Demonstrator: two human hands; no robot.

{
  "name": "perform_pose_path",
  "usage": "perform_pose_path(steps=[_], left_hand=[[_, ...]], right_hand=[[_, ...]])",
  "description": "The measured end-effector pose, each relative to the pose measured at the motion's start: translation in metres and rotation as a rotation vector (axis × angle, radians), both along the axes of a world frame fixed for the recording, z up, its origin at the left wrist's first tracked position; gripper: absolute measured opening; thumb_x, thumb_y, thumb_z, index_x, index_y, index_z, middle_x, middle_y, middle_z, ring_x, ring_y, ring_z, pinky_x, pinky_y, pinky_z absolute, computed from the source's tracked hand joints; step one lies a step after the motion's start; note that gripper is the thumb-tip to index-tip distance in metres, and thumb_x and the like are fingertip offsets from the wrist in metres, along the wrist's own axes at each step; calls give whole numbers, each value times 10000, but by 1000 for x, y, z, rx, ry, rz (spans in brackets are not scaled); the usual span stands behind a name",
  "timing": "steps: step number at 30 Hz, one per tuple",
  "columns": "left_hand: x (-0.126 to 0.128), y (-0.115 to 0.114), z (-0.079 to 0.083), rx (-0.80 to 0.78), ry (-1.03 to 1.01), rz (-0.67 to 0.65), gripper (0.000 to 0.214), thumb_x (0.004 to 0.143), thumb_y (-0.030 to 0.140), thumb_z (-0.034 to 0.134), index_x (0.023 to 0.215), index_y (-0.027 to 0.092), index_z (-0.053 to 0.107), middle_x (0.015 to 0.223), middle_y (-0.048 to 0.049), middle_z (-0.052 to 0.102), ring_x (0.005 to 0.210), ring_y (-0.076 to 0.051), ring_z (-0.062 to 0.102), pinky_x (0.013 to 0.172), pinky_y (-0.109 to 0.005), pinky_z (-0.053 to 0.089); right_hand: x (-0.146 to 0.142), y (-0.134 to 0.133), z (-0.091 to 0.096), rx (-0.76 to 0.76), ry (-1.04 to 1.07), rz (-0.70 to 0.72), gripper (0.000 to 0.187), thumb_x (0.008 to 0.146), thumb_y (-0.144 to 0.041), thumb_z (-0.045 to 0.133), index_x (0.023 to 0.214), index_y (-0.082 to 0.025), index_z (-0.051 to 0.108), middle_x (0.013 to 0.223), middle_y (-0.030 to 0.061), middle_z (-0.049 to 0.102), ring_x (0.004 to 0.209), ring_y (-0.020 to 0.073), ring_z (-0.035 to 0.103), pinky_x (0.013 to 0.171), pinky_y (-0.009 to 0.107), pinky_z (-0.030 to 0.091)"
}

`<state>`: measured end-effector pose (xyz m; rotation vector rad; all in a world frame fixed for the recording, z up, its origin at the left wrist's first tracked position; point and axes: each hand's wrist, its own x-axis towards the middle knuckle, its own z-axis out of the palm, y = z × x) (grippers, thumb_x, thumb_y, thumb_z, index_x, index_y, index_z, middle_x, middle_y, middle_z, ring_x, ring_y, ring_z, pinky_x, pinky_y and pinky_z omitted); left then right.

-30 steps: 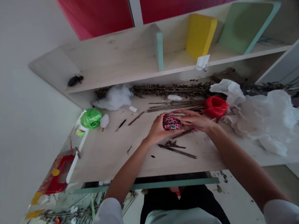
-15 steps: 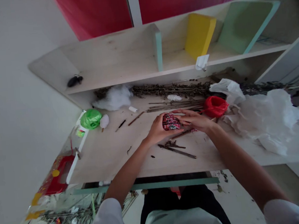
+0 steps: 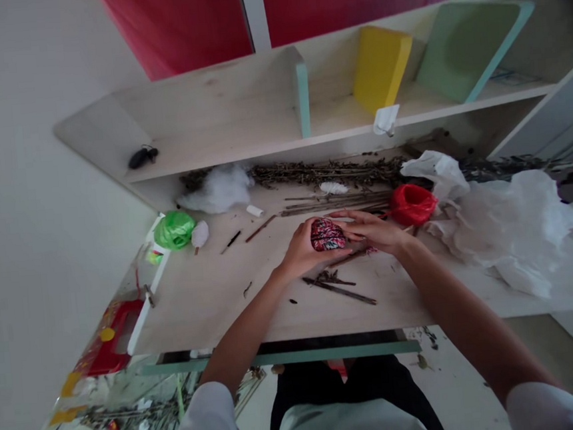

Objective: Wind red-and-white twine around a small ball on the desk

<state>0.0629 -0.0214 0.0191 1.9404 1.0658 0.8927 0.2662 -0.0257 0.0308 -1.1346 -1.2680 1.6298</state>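
A small rounded ball, patterned in red, white and dark tones like mottled yarn, is between my two hands just above the desk. My left hand curls round its left side, thumb along the near edge. From the right, my right hand has its fingers closed against the ball's side; the fingertips are partly hidden. Under the hands lie a brown twig and a few reddish bits. Closer to me are dark sticks on the desktop. A red roll of plastic twine sits just beyond my right hand.
Crumpled white sheeting covers the desk's right side. Dried stalks and white stuffing lie along the back under a shelf. Green twine stands at the left edge. A drawer juts out before my lap.
Almost nothing differs. Both hands stay around the ball in the same place; the view has shifted very slightly.
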Motion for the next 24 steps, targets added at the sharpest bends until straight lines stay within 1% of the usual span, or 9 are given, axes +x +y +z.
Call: perform_pose_path(steps=[5, 8, 13, 18, 24], left_hand=[[0, 0, 0, -14, -12, 1, 785, 537, 557, 823, 1173, 212, 515, 1162, -95, 600, 1090, -261, 571, 955, -405, 451], [0, 1, -1, -21, -9, 6, 795, 529, 555, 827, 1176, 213, 513, 1159, -92, 598, 1081, -260, 572, 951, -406, 454], [-1, 1, -1, -35, -12, 3, 790, 532, 547, 828, 1178, 218, 513, 1157, -93, 599, 1082, -262, 574, 950, -413, 456], [-1, 1, -1, -36, -12, -2, 788, 541, 557, 820, 1181, 221, 506, 1165, -90, 594, 1086, -258, 573, 946, -408, 462], [-1, 2, -3, -28, 4, -8, 810, 543, 575, 811, 1200, 221, 494, 1179, -94, 587, 1096, -261, 566, 954, -409, 454]], right_hand=[[1, 1, -2, 25, 6, 10, 599, 691, -404, 750, 1215, -165, 586, 742, 35, 632, 667, 157, 546, 636, 291, 435], [1, 0, -2, 38, 2, 10, 579, 695, -407, 748, 1203, -175, 595, 783, 50, 653, 726, 177, 579, 666, 302, 455], [1, 0, -1, 36, -10, 9, 576, 702, -396, 747, 1209, -168, 596, 826, 62, 671, 733, 175, 594, 670, 303, 472], [1, 0, -1, 11, -13, -4, 573, 714, -357, 734, 1230, -158, 585, 782, 47, 663, 692, 160, 583, 658, 297, 474], [1, 0, -2, 14, -18, -12, 567, 706, -357, 736, 1220, -169, 587, 813, 53, 667, 743, 175, 597, 689, 305, 477]])
